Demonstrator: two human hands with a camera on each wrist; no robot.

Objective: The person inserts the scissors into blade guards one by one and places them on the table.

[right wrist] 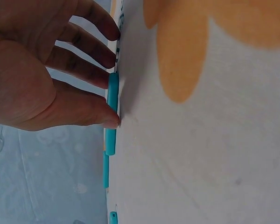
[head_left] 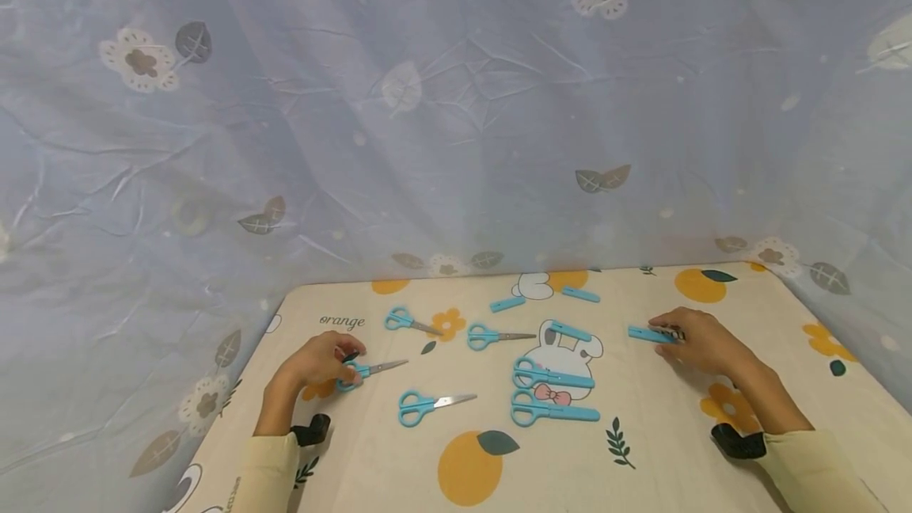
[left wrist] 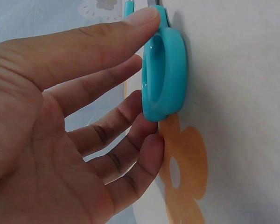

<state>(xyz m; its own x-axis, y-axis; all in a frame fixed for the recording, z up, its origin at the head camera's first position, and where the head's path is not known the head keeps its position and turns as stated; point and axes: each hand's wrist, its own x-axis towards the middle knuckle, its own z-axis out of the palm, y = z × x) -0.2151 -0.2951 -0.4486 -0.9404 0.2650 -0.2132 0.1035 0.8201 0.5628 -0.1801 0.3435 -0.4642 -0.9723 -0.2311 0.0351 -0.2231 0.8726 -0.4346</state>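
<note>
On the left of the cloth, my left hand (head_left: 324,359) has thumb and fingers at the light-blue handle of a pair of scissors (head_left: 385,367), whose bare blades point right. The left wrist view shows the thumb on the handle (left wrist: 176,74) and fingertips on its other side. Over at the right, my right hand (head_left: 701,339) holds a light-blue blade cover (head_left: 644,333) between thumb and fingers, low at the cloth. Between the hands lie three more uncovered scissors: one at the back (head_left: 401,319), one in the middle (head_left: 484,336) and one in front (head_left: 416,408).
Two scissors with covers on their blades, the farther pair (head_left: 563,379) and the nearer pair (head_left: 566,412), lie right of the middle. Loose blade covers lie behind them: one left (head_left: 507,304), one right (head_left: 581,294), one nearer (head_left: 571,331). A patterned curtain (head_left: 456,141) hangs behind the table.
</note>
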